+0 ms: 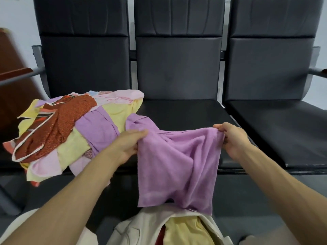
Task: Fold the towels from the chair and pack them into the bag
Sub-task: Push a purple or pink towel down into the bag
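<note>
Bag (141,225) holds yellow towel (184,230); purple towel (177,161) hangs above.

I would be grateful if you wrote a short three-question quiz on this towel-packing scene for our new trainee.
1. True or false: the pile of towels lies on the right-hand seat.
2. Multiple choice: what colour is the held towel, stretched between the left hand and the right hand? A yellow, B purple, C red-orange.
3. Fill in: the packed towel most visible in the white bag is ___.

Key: 1 false, it lies on the left-hand seat; 2 B; 3 yellow.
</note>
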`<action>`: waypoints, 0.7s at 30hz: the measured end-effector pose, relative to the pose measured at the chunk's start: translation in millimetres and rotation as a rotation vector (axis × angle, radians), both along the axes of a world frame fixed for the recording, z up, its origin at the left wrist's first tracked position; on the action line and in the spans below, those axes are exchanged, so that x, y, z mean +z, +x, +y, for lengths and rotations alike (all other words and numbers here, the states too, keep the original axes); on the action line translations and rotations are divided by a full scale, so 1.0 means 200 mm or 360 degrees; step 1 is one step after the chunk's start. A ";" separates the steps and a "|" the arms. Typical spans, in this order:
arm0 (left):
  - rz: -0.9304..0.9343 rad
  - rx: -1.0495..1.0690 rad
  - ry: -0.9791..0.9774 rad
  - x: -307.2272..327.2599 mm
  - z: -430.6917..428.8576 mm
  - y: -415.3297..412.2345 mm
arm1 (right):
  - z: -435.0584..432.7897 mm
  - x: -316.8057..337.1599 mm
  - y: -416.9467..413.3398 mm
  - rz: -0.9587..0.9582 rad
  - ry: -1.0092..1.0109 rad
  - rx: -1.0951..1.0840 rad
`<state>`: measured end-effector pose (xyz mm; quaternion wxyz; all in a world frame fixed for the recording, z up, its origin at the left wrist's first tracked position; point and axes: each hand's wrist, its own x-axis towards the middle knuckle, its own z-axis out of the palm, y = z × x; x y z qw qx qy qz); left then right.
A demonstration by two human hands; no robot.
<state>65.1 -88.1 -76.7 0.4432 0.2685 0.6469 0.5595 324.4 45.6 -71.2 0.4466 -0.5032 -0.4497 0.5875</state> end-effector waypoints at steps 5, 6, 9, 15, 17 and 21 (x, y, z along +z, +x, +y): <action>0.0031 0.0144 0.0231 0.14 -0.10 -0.15 | 0.05 0.00 0.08 0.0136 -0.0055 -0.0193; 0.0021 0.0201 0.0237 0.14 -0.12 -0.18 | 0.05 0.00 0.09 0.0165 -0.0073 -0.0221; -0.0020 0.0295 0.0240 0.15 -0.14 -0.24 | 0.04 0.02 0.09 0.0313 -0.0088 -0.0247; 0.0042 0.0374 0.0211 0.17 -0.14 -0.26 | -0.01 0.05 0.06 0.0186 0.0195 -0.0018; 0.0133 0.0385 0.0186 0.16 -0.13 -0.27 | 0.00 0.04 0.05 -0.0013 0.0290 -0.0018; 0.0760 0.0405 0.0030 0.15 -0.14 -0.28 | -0.01 0.05 0.07 -0.0811 0.0808 -0.0051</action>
